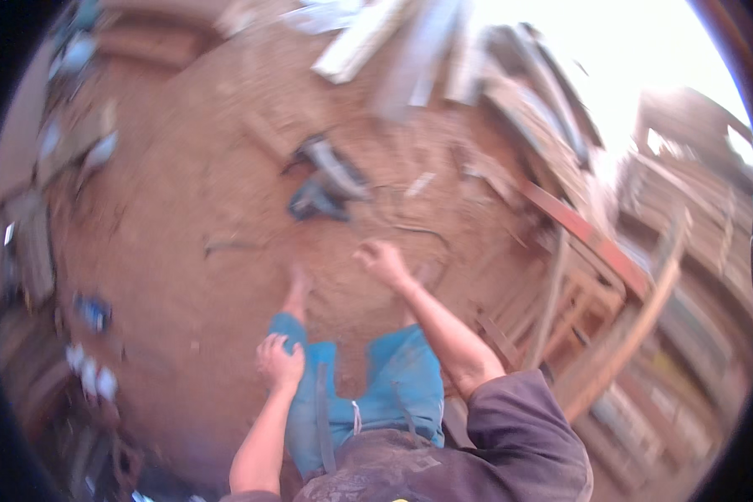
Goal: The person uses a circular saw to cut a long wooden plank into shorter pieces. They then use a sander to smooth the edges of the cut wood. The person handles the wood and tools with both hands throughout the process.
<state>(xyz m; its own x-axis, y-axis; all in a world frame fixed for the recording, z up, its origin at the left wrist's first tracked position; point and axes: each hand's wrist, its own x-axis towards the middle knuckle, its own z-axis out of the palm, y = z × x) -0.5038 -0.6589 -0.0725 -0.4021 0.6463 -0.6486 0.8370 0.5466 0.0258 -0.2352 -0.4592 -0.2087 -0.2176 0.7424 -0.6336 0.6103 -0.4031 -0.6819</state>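
My left hand lies on the left knee of my teal shorts, its fingers bent a little apart and nothing in them. Stretched forward above the dirt, my right hand has loosely curled fingers, smeared by motion. I make out no object in it. Beyond that hand, on the ground, lies a blue and grey thing, possibly a power tool, too blurred to name. A thin dark cord or strip curves on the dirt between it and my right hand.
At my right stands a wooden frame with a reddish rail, beside stacked boards. Long planks lie at the far side. A blue can-like object and white items sit at the left edge. A short wood piece lies ahead.
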